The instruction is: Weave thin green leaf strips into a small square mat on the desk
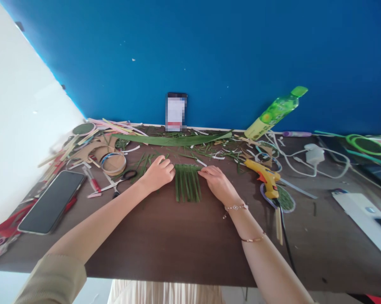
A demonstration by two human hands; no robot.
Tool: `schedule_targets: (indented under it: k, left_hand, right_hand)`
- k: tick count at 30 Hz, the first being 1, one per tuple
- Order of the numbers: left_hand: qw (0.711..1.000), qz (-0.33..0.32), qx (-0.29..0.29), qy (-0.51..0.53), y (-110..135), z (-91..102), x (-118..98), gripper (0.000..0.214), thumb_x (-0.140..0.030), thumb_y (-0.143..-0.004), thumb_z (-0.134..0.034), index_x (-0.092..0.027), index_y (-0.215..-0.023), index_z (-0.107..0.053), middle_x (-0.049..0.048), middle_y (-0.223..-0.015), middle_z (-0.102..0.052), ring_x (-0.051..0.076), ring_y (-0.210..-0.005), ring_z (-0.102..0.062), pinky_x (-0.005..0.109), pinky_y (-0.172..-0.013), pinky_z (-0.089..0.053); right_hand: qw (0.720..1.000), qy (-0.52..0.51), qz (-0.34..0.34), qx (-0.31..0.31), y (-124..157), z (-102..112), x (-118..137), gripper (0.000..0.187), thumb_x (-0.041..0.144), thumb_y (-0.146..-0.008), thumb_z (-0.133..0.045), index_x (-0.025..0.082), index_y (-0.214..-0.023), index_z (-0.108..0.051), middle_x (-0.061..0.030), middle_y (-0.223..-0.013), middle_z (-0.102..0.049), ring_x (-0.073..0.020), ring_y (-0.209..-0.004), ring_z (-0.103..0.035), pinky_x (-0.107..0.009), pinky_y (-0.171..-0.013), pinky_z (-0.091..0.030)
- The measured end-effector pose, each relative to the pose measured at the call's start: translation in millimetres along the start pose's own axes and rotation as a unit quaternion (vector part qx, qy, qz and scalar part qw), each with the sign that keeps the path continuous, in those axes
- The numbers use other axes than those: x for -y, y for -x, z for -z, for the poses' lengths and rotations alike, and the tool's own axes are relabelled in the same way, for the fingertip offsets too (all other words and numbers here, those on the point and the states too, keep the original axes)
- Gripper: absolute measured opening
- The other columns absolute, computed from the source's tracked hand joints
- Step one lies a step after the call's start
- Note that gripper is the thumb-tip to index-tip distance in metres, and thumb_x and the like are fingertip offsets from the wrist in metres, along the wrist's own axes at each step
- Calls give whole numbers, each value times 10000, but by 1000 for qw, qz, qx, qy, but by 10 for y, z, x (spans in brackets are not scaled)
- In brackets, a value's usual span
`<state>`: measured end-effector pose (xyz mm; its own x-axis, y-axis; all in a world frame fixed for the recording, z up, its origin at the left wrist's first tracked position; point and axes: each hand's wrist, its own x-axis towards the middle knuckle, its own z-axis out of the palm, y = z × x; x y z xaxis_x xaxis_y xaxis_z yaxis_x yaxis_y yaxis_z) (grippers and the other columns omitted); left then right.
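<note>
Khaki sleeve (52,276) nearest, left grip (160,174) and right grip (214,179) pinch a leaf-strip fringe (187,185) between them by its ends, seemingly keeping it straight.

From my remote feed, the narrow flat leaf strips (187,185) read dark green, ranged in parallel stripes. I see a deep blue wall panel (228,59), a dark brown tabletop (190,240), a yellow plastic glue gun (270,180) with an orange trigger, and pale cream pleated cloth (165,292) striped vertically.

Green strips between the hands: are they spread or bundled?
Spread: the green strips lie side by side, with gaps visible between their lower ends.
</note>
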<state>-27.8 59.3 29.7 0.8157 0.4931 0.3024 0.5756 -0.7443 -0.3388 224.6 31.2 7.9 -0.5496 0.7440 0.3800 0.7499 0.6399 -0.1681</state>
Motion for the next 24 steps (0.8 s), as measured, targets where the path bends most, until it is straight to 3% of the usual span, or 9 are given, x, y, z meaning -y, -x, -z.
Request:
schedule_targets:
  k: [5, 15, 24]
  left_hand:
    - [1000, -4, 8, 20, 22, 4, 1, 251, -41, -868, -447, -143, -802, -666, 76, -757, -636, 202, -829, -545, 409, -852, -380]
    - [999, -28, -12, -33, 13, -22, -18, 238, -66, -866, -465, -133, -762, -668, 65, -717, -614, 195, -793, -537, 400, -875, -387]
    - [1000, -1, 6, 2, 37, -1, -21, 252, -55, -879, -439, -143, -809, -665, 65, -744, -622, 203, -821, -536, 392, -851, -373]
  right_hand:
    - [1000, -12, -5, -3, -5, -16, -2, 334, 39, -855, -375, 158, -982, -659, -106, -921, -618, -221, -872, -551, -408, -793, -488]
    - [999, -36, -4, -18, -8, -15, -30, 390, 22, -833, -357, 179, -1013, -665, -100, -928, -605, -220, -889, -557, -418, -825, -512]
    - [999, -33, -6, -30, 0, -42, -27, 384, 19, -833, -353, 157, -1004, -667, -112, -952, -609, -223, -917, -558, -412, -839, -509]
